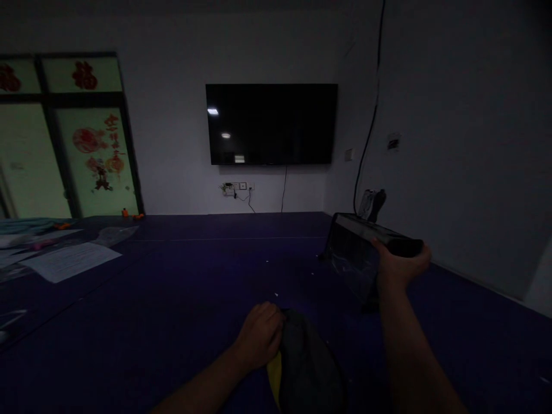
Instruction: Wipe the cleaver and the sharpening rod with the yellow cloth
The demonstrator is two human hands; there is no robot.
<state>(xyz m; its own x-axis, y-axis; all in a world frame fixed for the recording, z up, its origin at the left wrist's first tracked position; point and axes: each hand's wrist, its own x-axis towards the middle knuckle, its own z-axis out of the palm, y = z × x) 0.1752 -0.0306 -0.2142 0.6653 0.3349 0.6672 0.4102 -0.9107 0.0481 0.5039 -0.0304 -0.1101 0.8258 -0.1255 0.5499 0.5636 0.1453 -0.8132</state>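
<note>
My left hand (261, 333) is closed on the edge of a dark grey fabric item (308, 362) with a yellow part showing beside it; in the dim light I cannot make out its exact kind. It lies at the bottom middle, close to me. To the right, my right hand (403, 264) grips the near top end of a black-edged case with a see-through side (351, 250). The case stands tilted on the dark blue tabletop (194, 287), its long side running away from me. My right fingers are partly hidden behind its end.
Papers (71, 261), a clear plastic bag (114, 234) and small orange things (125, 213) lie at the left. White scraps dot the table. A dark object (378, 204) stands by the right wall, near a hanging cable (366, 141). A television (271, 123) hangs ahead.
</note>
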